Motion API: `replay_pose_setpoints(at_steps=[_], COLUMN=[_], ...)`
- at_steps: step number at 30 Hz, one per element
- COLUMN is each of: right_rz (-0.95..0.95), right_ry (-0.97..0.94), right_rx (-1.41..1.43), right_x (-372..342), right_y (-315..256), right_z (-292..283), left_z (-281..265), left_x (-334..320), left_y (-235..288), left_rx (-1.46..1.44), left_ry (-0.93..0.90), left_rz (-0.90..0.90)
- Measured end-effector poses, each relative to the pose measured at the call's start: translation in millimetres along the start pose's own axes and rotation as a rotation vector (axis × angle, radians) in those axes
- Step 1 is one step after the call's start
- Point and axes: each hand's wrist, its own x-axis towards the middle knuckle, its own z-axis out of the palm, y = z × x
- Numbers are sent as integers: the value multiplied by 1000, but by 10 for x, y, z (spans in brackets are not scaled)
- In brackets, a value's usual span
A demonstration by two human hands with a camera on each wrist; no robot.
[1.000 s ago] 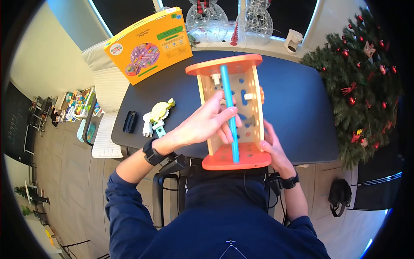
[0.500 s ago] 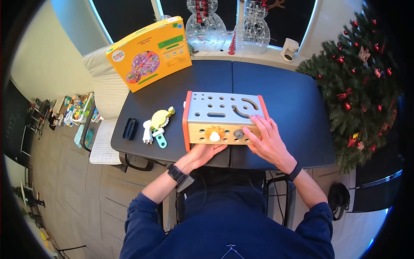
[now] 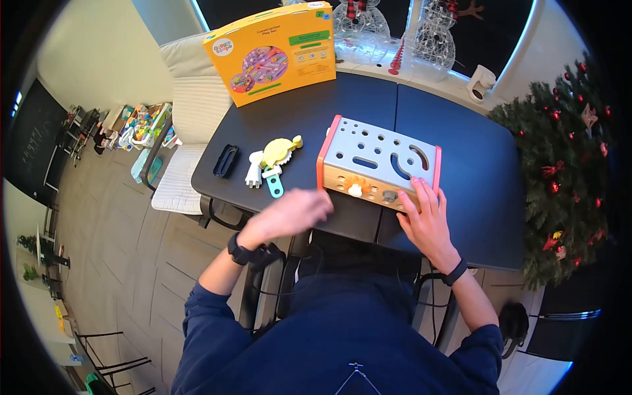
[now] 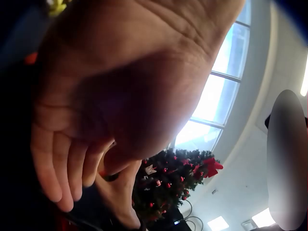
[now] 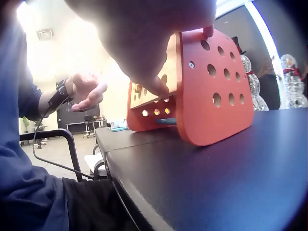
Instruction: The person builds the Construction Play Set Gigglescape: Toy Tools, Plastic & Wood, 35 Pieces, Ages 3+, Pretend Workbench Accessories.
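Observation:
On the table stands a wooden toy workbench with a grey holed top, pale wood sides and red end panels. An orange gear with a white piece on it and a grey knob sit on its near side. My right hand holds its right near corner, thumb against the wood side and fingers over the top. My left hand, blurred, is off the workbench's left end with nothing in it; its fingers hang loosely bent in the left wrist view.
Left of the workbench lie yellow, white and teal toy pieces and a black tray-like object. A yellow play set box stands at the back left. A decorated tree is beyond the table's right side.
The workbench was tipped up with its open underside and blue rod showing; now it rests grey top up. My left hand has come off it and moved left. The right hand stays at its right end.

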Motion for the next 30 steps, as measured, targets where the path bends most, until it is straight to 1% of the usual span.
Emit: replay_pose_setpoints(at_steps=[2, 4, 7, 10, 11, 14, 15, 18, 20, 22, 24, 26, 28, 29, 30], right_rz=[-19, -66, -77, -13, 1, 27, 32, 72, 113, 167, 235, 307, 368, 351, 333], right_ry=[-2, 22, 20, -24, -19, -9, -12, 2, 55, 136, 176, 234, 266, 217, 170], right_rx=[21, 12, 56, 159, 192, 271, 284, 370, 411, 426, 426, 443, 503, 512, 521], right_x=[-1, -27, 23, 59, 69, 103, 114, 106, 116, 127, 159, 228, 327, 390, 459], right_y=[46, 148, 215, 160, 139, 132, 139, 142, 179, 253, 364, 470, 529, 544, 546], right_z=[0, 78, 52, -57, -86, -150, -171, -230, -284, -377, -530, -669, -813, -899, -990], left_z=[-200, -379, -419, -370, -349, -313, -302, -338, -385, -483, -578, -645, -537, -473, -406], left_x=[44, 160, 204, 265, 272, 343, 364, 364, 313, 251, 239, 297, 477, 571, 642], left_y=[-305, -821, -943, -1058, -1099, -1199, -1237, -1175, -921, -515, -92, 290, 516, 653, 844], left_rx=[191, 302, 520, 662, 695, 760, 780, 836, 766, 669, 470, 113, -113, -223, -178], left_ry=[365, 528, 550, 503, 516, 508, 541, 522, 601, 687, 736, 587, 413, 327, 276], left_rz=[53, 69, -193, -222, -154, -169, -144, -109, -52, 23, 148, 288, 416, 479, 475])
